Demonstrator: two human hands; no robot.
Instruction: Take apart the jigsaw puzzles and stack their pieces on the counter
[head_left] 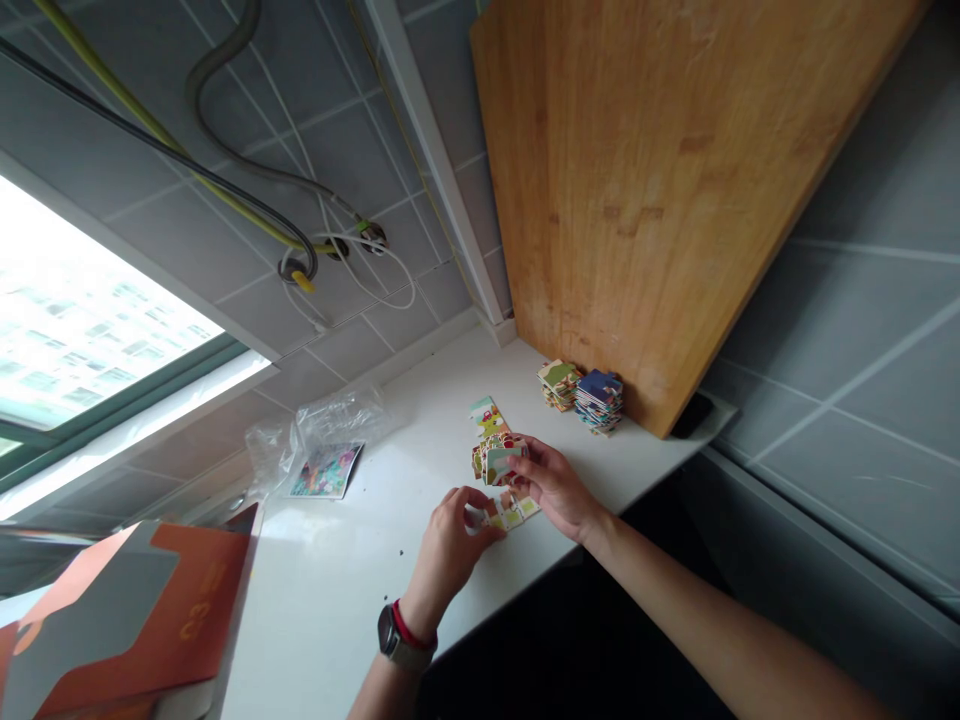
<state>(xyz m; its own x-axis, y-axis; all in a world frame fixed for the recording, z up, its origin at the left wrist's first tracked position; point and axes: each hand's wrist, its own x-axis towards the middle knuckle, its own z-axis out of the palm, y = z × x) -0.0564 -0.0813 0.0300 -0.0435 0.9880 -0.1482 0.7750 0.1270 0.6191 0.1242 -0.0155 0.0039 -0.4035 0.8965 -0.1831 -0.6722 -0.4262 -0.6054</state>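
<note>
My right hand [559, 488] is closed around a small bundle of jigsaw puzzle pieces [504, 464], thumb on the top one. Below that bundle, several joined puzzle pieces [517, 514] with green and brown print lie flat on the white table. My left hand [454, 540], with a watch at its wrist, has its thumb and fingers curled at the left edge of these joined pieces, pinching a piece there. Just beyond the bundle lies another printed piece [487, 412] showing a red and yellow picture. The held bundle partly covers the pieces beneath it.
Two stacks, one of green-topped pieces [559, 380] and one of blue-topped pieces [599, 398], stand before a leaning wooden board [637, 200]. Left on the table [330, 580] are a clear plastic bag [337, 420], a colourful picture card [327, 471] and an orange box [187, 610].
</note>
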